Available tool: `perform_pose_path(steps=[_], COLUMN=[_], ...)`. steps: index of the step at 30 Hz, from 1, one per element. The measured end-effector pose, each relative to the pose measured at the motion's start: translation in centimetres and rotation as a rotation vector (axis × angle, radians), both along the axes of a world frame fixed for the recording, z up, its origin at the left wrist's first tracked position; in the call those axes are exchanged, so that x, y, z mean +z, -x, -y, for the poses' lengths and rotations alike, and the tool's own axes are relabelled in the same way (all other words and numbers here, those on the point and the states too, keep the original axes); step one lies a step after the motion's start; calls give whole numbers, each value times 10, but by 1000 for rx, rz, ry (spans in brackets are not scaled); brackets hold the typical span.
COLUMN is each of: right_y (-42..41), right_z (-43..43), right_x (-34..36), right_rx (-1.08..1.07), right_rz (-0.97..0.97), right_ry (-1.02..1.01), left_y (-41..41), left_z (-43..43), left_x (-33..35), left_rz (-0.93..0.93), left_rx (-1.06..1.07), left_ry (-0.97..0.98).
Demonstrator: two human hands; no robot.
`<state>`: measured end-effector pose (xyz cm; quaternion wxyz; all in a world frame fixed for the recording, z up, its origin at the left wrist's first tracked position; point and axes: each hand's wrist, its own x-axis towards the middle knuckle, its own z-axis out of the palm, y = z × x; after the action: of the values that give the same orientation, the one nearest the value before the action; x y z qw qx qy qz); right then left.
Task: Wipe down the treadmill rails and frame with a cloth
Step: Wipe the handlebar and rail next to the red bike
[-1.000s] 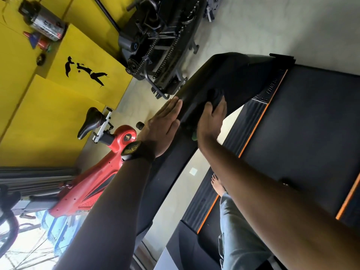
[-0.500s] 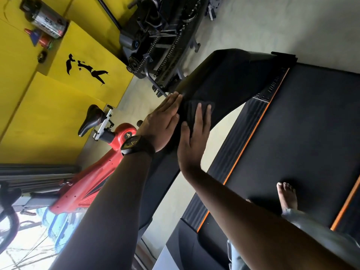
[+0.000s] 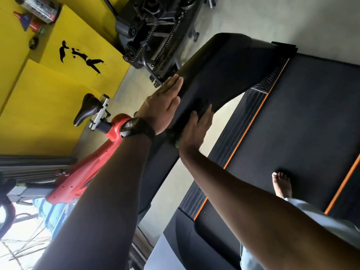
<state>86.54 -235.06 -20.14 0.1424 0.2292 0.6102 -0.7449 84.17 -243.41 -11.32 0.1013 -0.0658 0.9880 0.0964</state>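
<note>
The dark, soft wiping cloth (image 3: 202,105) is pressed against the inner face of the black sloping treadmill upright (image 3: 229,71) by the right hand (image 3: 195,131), its fingers laid straight and close together. Over the last second the cloth has been drawn a little down the upright, toward the person (one stroke of several, it is judged). The left hand (image 3: 163,106) is kept flat, fingers together, on the outer edge as a brace.

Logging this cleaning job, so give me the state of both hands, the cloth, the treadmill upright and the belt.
left hand: flat, fingers straight, against treadmill upright.
right hand: flat, pressing cloth onto treadmill upright.
cloth: bunched, pinned under right hand.
treadmill upright: left hand and cloth touching it.
belt: bare foot standing on it.
</note>
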Motion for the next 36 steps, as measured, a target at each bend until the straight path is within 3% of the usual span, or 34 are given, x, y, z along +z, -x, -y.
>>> perform_pose_path(steps=[3,5,6,9,10,14,19,23,25,27,30,31,34,36], right_y=[-30,-22,-13,0,-7,-47,-47,-51,-35,-14,-5,-7,-11,9], right_z=[-2,-2,-1,-1,0,3,8,0,0,2,2,2,0,0], right_x=[9,-6,-16,-32,-28,-8,-5,10,12,9,10,16,26,22], right_rx=[53,47,40,25,44,91,34,77,104,75,-16,-17,126,91], right_rz=[-269,-328,-287,75,100,-318,-113,-507,-694,-672,-347,-316,-638,-664], right_ry=[6,-23,-46,-24,-17,-25,-19,-48,-203,-258,-115,-121,-313,-338], left_y=[0,-1,-2,-4,-7,-23,-45,-51,-49,-48,-47,-47,-45,-45], left_z=[1,-1,-2,-3,-2,0,4,2,1,1,3,3,4,4], left_x=[-1,-1,0,1,2,6,12,14,14,13,12,11,11,11], left_rz=[-2,2,0,-17,-27,-23,-1,-22,-25,-41,-59,-57,-62,-68], left_rx=[13,20,22,25,38,45,61,71,111,125,90,88,99,99], left_ry=[-1,-7,-8,-15,-18,-44,-33,-42,-30,-43,-67,-71,-71,-72])
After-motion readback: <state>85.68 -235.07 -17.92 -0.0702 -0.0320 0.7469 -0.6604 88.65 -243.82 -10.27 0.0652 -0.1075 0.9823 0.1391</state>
